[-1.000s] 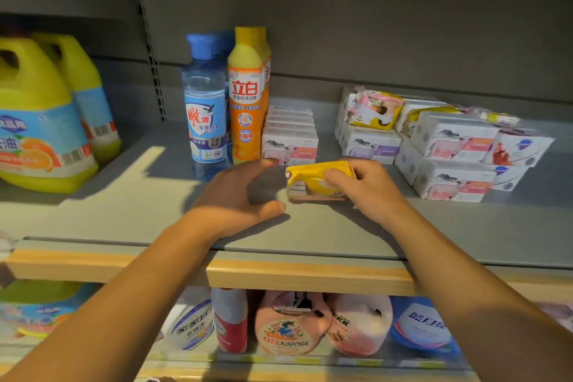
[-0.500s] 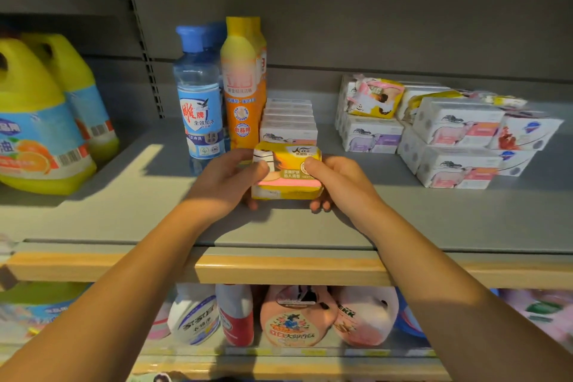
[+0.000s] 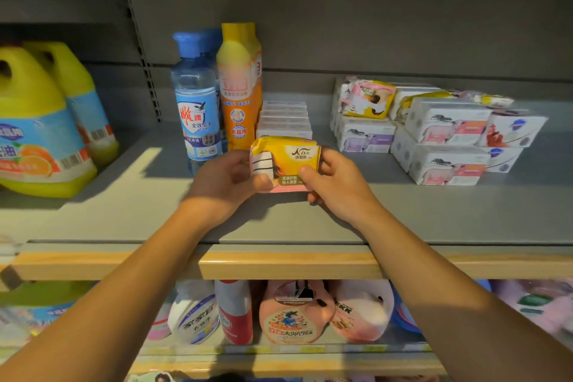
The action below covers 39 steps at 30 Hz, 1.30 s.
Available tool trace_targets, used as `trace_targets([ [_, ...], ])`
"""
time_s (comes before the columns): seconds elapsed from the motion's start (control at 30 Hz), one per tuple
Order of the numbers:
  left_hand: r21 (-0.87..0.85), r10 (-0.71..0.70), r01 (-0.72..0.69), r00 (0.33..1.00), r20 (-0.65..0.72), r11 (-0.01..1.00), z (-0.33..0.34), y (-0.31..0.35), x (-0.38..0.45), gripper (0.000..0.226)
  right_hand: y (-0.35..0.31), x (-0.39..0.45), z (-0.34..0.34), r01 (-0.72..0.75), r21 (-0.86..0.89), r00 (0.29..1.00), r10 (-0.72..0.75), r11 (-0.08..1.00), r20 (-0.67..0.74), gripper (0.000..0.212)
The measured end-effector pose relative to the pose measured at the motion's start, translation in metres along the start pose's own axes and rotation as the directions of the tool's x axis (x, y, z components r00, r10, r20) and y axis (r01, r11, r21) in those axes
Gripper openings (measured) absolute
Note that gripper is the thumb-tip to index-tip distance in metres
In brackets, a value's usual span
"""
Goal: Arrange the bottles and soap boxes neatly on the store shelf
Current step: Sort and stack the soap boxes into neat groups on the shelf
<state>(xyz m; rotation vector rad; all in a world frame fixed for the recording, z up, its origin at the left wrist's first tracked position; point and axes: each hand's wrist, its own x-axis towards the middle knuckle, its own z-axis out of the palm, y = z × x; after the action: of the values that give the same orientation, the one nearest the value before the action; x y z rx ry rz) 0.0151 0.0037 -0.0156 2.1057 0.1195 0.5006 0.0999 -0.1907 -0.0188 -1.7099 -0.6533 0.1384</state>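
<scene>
2 hands (image 3: 228, 181) (image 3: 333, 187) grip yellow soap pack (image 3: 286, 161) | above shelf (image 3: 124, 211)

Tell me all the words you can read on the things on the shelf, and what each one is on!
"Nice": yellow soap pack held by the left hand and right hand.
"雕牌" and "全效加浓": blue bottle.
"食品用": orange bottle; its big top logo is blurred.
"EKK": pink pouch below.
White soap boxes and yellow jugs: print too small or blurred.

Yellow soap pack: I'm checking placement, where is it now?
Head view, centre: the yellow soap pack is held between left hand and right hand, before the white box row.
</scene>
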Motion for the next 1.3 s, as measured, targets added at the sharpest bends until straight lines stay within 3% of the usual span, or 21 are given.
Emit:
trace_targets([
  [0.1,0.006,0.014,-0.014,0.999,-0.035,1.0,0.001,0.005,-0.002,0.013,-0.007,-0.009,-0.009,0.057,-0.113,0.997,-0.062,0.992,-0.04,0.021],
  [0.23,-0.121,0.107,-0.101,0.993,0.044,0.987,0.023,0.027,-0.007,0.005,-0.014,-0.031,-0.036,0.002,0.009,1.0,-0.001,1.0,-0.019,0.025],
  [0.33,-0.159,0.146,-0.125,0.981,0.127,0.979,0.06,0.056,-0.009,0.008,-0.014,-0.057,-0.071,-0.006,0.063,0.986,0.016,0.998,-0.164,0.018],
  [0.43,-0.133,0.161,-0.133,0.96,0.229,0.982,0.104,0.09,-0.008,0.026,-0.014,-0.087,-0.117,-0.017,0.119,0.95,0.053,0.993,-0.308,0.014],
  [0.57,-0.066,0.235,-0.225,0.929,0.285,0.972,0.166,0.12,-0.006,0.011,-0.007,-0.124,-0.189,-0.077,0.069,0.852,0.101,0.995,-0.513,0.007],
  [0.77,0.275,0.271,-0.411,0.861,0.43,0.869,0.23,0.142,-0.006,0.048,0.017,-0.15,-0.296,-0.345,-0.061,0.629,0.182,0.937,-0.755,0.017],
  [0.87,0.337,0.298,-0.491,0.821,0.487,0.803,0.246,0.144,-0.006,0.055,0.029,-0.148,-0.333,-0.538,-0.222,0.548,0.138,0.813,-0.825,0.029],
  [0.93,0.364,0.306,-0.519,0.809,0.502,0.774,0.251,0.143,-0.006,0.061,0.037,-0.148,-0.349,-0.67,-0.403,0.551,0.054,0.624,-0.833,0.047],
  [1.0,0.373,0.308,-0.516,0.815,0.49,0.771,0.252,0.14,-0.006,0.064,0.041,-0.148,-0.356,-0.696,-0.515,0.583,-0.023,0.501,-0.812,0.056],
  [1.17,0.39,0.313,-0.507,0.83,0.463,0.769,0.255,0.137,-0.004,0.069,0.052,-0.15,-0.356,-0.49,-0.74,0.811,-0.068,0.461,-0.581,0.039],
  [1.23,0.386,0.316,-0.511,0.827,0.465,0.768,0.255,0.138,-0.005,0.074,0.058,-0.15,-0.357,-0.44,-0.78,0.848,-0.081,0.445,-0.524,0.037],
  [1.3,0.382,0.319,-0.514,0.824,0.468,0.768,0.254,0.138,-0.005,0.075,0.061,-0.147,-0.364,-0.439,-0.77,0.83,-0.118,0.463,-0.544,0.034],
])
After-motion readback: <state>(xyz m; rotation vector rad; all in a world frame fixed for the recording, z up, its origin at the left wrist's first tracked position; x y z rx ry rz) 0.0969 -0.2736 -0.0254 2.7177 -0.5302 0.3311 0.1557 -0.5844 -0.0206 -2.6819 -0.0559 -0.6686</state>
